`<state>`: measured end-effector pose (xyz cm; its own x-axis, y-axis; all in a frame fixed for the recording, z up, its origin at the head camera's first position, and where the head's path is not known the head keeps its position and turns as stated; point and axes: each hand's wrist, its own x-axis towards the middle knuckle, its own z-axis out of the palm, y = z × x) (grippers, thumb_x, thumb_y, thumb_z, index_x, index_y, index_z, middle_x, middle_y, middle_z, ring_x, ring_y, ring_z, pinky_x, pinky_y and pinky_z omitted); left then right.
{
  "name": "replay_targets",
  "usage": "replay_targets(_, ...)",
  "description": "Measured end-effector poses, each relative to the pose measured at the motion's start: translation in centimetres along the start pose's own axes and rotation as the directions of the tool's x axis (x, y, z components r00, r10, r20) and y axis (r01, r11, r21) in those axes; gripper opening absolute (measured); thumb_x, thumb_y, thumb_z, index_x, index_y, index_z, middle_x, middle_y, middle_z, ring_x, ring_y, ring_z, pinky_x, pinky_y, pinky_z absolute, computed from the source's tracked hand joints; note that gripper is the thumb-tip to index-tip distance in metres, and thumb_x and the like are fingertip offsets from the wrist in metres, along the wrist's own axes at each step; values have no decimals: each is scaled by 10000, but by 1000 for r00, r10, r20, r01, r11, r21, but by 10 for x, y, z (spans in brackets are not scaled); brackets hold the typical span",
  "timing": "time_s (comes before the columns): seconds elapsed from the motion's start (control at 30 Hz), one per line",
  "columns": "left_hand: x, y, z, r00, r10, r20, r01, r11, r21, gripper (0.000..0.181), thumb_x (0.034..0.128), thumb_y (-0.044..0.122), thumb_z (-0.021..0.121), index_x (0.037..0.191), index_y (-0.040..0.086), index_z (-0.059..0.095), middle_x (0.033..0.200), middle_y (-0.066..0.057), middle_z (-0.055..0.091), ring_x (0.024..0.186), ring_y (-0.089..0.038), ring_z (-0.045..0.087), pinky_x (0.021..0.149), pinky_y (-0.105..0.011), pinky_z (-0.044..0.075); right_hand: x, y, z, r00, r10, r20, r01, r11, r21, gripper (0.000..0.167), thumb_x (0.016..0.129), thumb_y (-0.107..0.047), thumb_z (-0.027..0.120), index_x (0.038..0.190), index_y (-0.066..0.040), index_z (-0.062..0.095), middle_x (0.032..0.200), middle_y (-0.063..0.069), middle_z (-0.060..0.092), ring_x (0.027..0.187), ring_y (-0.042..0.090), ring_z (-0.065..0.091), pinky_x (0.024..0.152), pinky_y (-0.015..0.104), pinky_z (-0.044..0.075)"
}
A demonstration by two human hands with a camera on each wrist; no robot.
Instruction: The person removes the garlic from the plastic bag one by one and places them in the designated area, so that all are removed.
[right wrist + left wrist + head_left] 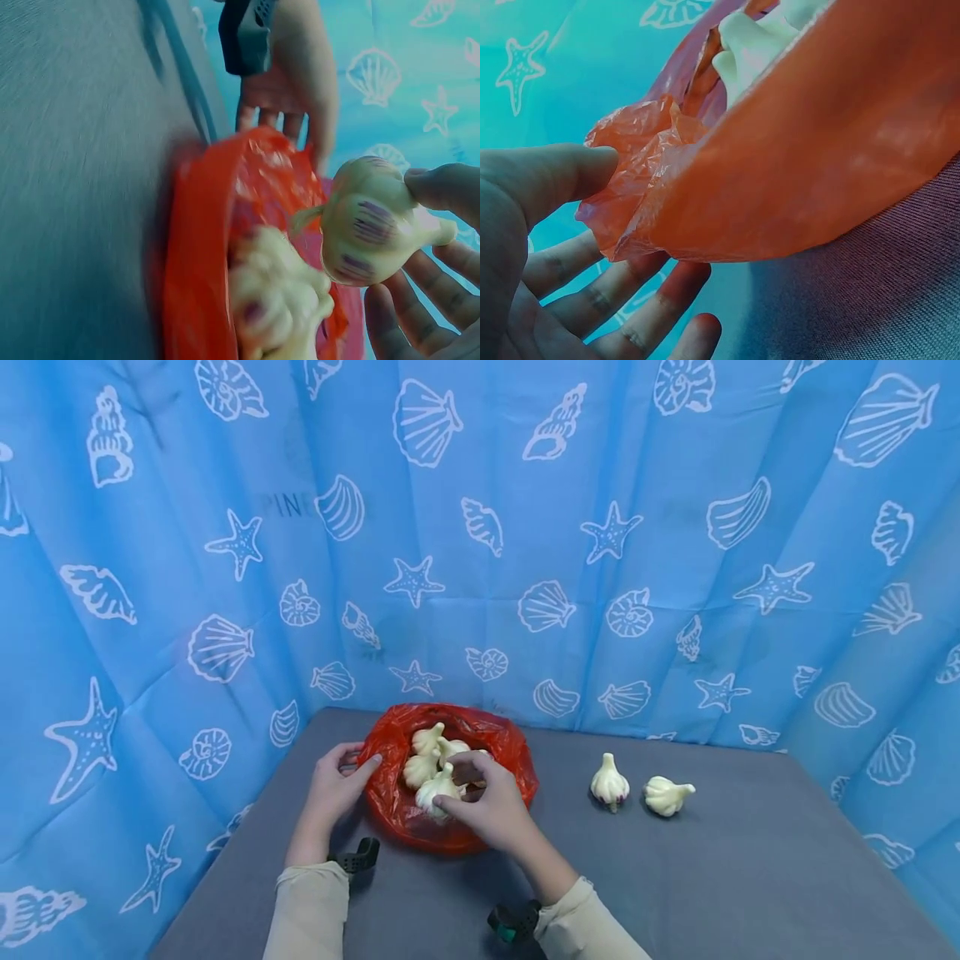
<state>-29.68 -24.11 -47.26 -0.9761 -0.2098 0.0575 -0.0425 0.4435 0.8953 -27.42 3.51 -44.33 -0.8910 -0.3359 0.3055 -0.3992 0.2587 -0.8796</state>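
A garlic bulb (437, 794) is held by the right hand (491, 802) at the mouth of a red plastic bag (405, 832), its body gripped between the thumb and the fingers, which are parted by its width. Purple streaks are shown on its skin in the right wrist view. The bag's left rim is pinched by the left hand (333, 787); there the thumb is pressed on a crumpled fold, and the fingers are spread behind and below it. The bag is set near the far edge of a grey desk (720, 877), with its mouth opened upward, and several pale bulbs (418, 772) are heaped inside, partly covered by the right hand. To the right of the bag, well apart from it, two more are placed near each other: an upright-looking bulb (610, 782), its stem pointed away, and a tipped bulb (665, 797), its stem turned rightward. The desk is backed by a blue curtain (480, 572) printed with white shells and starfish.
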Motion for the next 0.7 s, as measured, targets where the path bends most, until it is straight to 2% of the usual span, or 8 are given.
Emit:
replay_targets(0.07, 1, 1, 1, 1000, 5, 0, -5, 1000, -6, 602, 1030, 425, 683, 1480, 47, 552, 1399, -233, 617, 1237, -381, 647, 1065, -539, 566, -4, -2, -12, 1000, 13, -16, -14, 1000, -4, 486, 864, -191, 891, 1300, -175, 677, 1189, -5, 728, 1065, 231, 700, 928, 555, 622)
replay_targets(0.2, 1, 1, 2, 1000, 5, 10, -5, 1000, -3, 609, 1031, 422, 682, 1487, 43, 545, 1404, -235, 612, 1241, -381, 642, 1062, -540, 567, -12, -1, -36, 998, 23, -57, -25, 999, -33, 471, 868, -174, 891, 1289, -186, 680, 1177, 1, 728, 1069, 215, 699, 881, 445, 646)
replay_targets(0.4, 1, 2, 2, 1000, -1, 5, 1, 1000, 9, 625, 1026, 436, 684, 1490, 41, 542, 1410, -238, 607, 1241, -390, 637, 1063, -551, 564, -19, 3, -67, 992, 9, -125, -18, 997, -72, 478, 869, -180, 893, 1295, -164, 678, 1197, 64, 734, 1087, 221, 708, 871, 411, 647)
replay_targets(0.57, 0, 2, 3, 1000, -5, -3, 5, 1000, 11, 601, 1027, 423, 687, 1476, 46, 556, 1388, -231, 619, 1207, -372, 649, 1044, -539, 577, -28, 7, -88, 988, 13, -153, -30, 994, -109, 488, 877, -194, 889, 1312, -145, 673, 1209, 90, 729, 1102, 240, 706, 850, 293, 632)
replay_targets(0.7, 1, 3, 3, 1000, -1, 0, 1, 1000, 7, 585, 1029, 414, 687, 1468, 48, 563, 1376, -230, 629, 1192, -367, 661, 1026, -521, 591, -39, 11, -105, 985, 2, -175, -27, 990, -141, 486, 872, -177, 893, 1303, -126, 673, 1190, 98, 727, 1095, 263, 705, 842, 271, 631)
